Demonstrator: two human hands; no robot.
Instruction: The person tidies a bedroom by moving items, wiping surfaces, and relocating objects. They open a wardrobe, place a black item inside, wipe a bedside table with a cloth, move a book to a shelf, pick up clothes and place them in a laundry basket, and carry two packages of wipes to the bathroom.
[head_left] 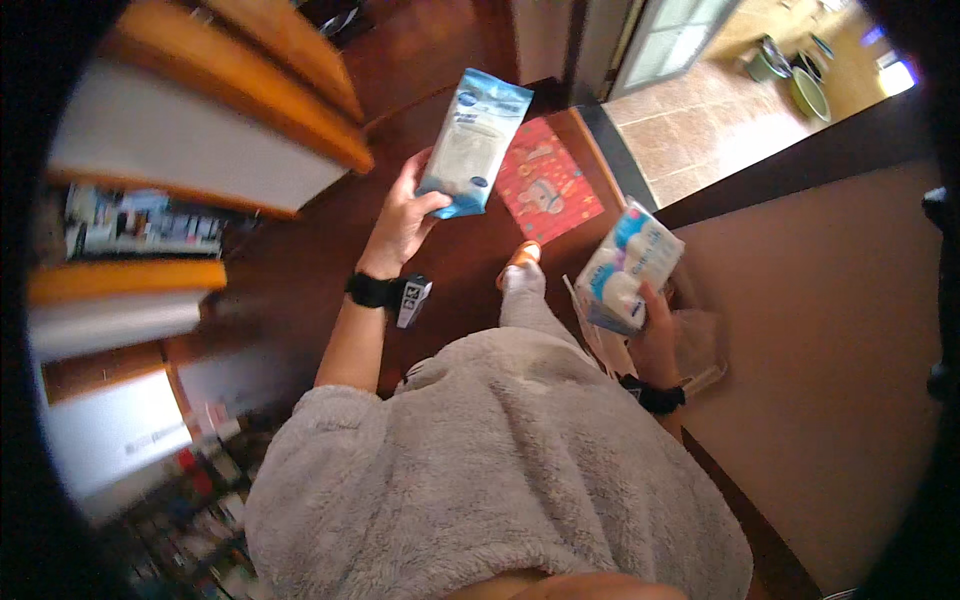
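Observation:
My left hand (407, 215) is closed on the lower left edge of a pack of wet wipes (476, 140), a flat blue and white packet held up in front of me. Its thumb lies across the front. On the right, my right hand (655, 335) grips a soft white and blue plastic-wrapped pack (632, 265) with purple patches; what it contains is hidden. Below that pack, around my right hand and wrist, hangs a clear plastic bag (700, 335). A black strap with a small grey device (412, 300) sits on my left wrist.
A red patterned mat (548, 185) lies on the dark wooden floor ahead, before a doorway to a tiled room (690, 130) with green basins (810, 95). A wooden shelf unit (130, 275) stands left, a pale wall panel (820, 370) right. My slippered foot (522, 258) shows below the mat.

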